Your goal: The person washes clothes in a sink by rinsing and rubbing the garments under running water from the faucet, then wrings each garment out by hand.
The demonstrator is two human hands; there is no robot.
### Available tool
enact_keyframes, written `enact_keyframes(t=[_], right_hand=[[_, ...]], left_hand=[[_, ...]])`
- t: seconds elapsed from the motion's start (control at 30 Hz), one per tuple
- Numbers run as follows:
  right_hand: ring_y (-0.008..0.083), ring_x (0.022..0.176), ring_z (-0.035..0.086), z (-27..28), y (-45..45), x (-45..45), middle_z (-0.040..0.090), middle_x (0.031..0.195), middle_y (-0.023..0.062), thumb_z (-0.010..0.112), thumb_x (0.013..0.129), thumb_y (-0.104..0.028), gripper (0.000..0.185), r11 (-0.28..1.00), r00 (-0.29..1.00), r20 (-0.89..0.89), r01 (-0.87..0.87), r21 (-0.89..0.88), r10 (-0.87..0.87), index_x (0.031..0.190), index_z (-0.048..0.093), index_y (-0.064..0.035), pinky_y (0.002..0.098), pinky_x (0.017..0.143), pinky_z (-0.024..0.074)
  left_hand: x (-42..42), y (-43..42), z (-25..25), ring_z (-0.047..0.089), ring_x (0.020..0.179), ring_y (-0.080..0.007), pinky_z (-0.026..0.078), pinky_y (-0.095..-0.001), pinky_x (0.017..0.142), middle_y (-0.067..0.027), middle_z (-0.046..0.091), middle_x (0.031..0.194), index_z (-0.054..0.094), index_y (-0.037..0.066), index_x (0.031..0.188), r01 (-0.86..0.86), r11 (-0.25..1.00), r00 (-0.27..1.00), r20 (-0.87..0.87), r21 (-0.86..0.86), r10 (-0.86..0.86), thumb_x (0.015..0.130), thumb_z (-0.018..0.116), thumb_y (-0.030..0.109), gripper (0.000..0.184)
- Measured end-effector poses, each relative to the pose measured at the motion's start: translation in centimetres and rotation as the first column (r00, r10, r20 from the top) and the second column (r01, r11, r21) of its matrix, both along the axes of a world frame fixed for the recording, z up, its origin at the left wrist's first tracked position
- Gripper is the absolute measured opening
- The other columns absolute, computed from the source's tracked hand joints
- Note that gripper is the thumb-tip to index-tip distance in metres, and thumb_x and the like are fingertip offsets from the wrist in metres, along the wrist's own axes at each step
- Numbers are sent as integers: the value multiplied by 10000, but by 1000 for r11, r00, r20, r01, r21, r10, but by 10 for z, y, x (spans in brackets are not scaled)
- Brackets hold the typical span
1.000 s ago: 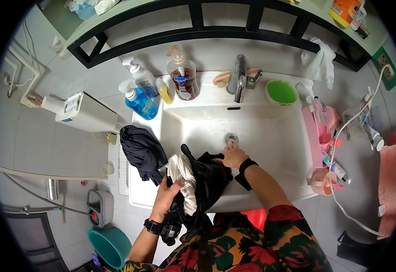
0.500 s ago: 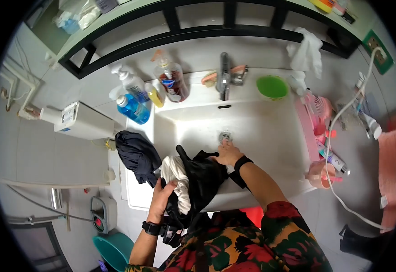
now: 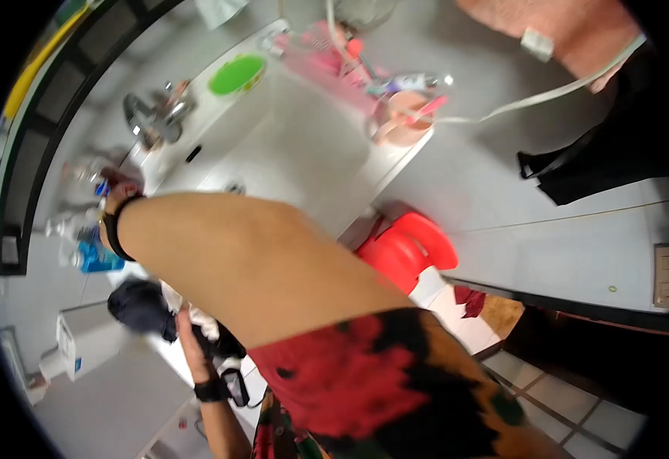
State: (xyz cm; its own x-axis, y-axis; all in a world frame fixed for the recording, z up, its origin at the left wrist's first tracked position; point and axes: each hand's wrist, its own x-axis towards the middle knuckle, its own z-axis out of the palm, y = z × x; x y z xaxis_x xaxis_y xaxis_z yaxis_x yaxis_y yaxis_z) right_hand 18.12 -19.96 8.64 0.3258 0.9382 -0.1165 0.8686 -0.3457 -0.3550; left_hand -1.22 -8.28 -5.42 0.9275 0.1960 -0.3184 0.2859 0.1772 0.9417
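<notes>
1. White-and-black crumpled cloth bundle (image 3: pixel 206 324): beside white ceramic sink (image 3: pixel 296 153), against left hand (image 3: pixel 190 346); finger closure unclear.
2. Right hand (image 3: pixel 116 196): at blue-labelled clear plastic bottle (image 3: pixel 102 187); grip obscured, lettering blurred.

Towards ten o'clock in the view, the faucet (image 3: pixel 154 122) is seen on the rim of the white sink (image 3: pixel 296 138), with the green dish (image 3: pixel 236 74) set at eleven. The pump bottle (image 3: pixel 125 177), near half past nine, is met by the right hand (image 3: pixel 118 196) — partly hidden, its grip unclear. At eight, the black and white cloth (image 3: pixel 206 327) is touched by the left hand (image 3: pixel 191 348), beside the dark bundle (image 3: pixel 141 306). The pink cup (image 3: pixel 408 121) is placed at one o'clock — on the sink's corner.
</notes>
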Motion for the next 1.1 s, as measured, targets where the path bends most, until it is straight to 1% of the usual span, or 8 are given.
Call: enact_keyframes(t=[0.2,0.33,0.4,0.57,0.7,0.83,0.9,1.1], right_hand=[[318,847,593,47,23,8,609,932,172,603,706,-304,326,996,992,100,-84,30,80,913,634,-55,453,714,465],[305,813,607,34,-18,8,631,895,154,604,698,-298,308,989,983,141,127,-72,-116,902,649,-72,455,695,467],[286,770,614,8,-60,-9,637,846,153,606,695,-301,280,889,894,279,411,-200,-351,839,660,-67,417,669,475],[278,844,616,-94,-172,-45,640,874,150,637,687,-339,337,660,786,212,606,-444,-580,884,663,-67,401,746,479],[327,879,597,-114,-214,-76,627,936,152,566,659,-618,647,498,590,105,752,-433,-800,944,648,-43,458,790,461],[347,1015,540,-101,-205,-84,579,1099,127,509,648,-699,779,327,443,99,777,-538,-891,1085,589,-59,613,859,348],[327,1080,504,-90,-202,-90,553,1151,111,490,654,-713,802,274,408,127,782,-560,-904,1133,561,-73,609,900,314],[309,1130,458,-90,-199,-89,525,1183,116,475,687,-695,783,263,423,132,749,-608,-897,1143,548,-62,630,909,285]], left_hand=[[-2,0,-6,458,1052,-167,331,-281,923,-68,498,1132,475,-10,1152,-31,997,1000,-1,65,31,863,475,361,470],[-1,0,-7,476,1032,-179,354,-283,903,-87,505,1112,448,-14,1168,-68,996,997,-47,-63,65,824,518,372,522],[0,-4,-1,520,956,-185,416,-283,829,-104,519,1067,416,-13,1177,-83,971,996,-57,-223,72,779,567,377,577],[-3,-9,4,525,943,-188,421,-281,820,-104,524,1055,413,-15,1179,-117,961,993,-45,-250,109,776,569,371,579],[-3,-8,4,526,951,-195,421,-276,822,-124,522,1066,395,-39,1194,-157,969,986,-88,-190,143,773,573,375,617],[-3,-13,11,538,935,-208,426,-286,825,-133,524,1061,398,-44,1188,-179,957,982,-103,-228,159,770,578,366,613],[-4,-11,5,531,963,-192,421,-294,839,-91,538,1074,460,34,1183,-135,966,991,-52,-220,127,805,526,419,543],[-5,-15,11,539,905,-206,433,-295,804,-120,531,1025,421,-35,1158,-201,947,979,-84,-251,186,762,581,367,586]])
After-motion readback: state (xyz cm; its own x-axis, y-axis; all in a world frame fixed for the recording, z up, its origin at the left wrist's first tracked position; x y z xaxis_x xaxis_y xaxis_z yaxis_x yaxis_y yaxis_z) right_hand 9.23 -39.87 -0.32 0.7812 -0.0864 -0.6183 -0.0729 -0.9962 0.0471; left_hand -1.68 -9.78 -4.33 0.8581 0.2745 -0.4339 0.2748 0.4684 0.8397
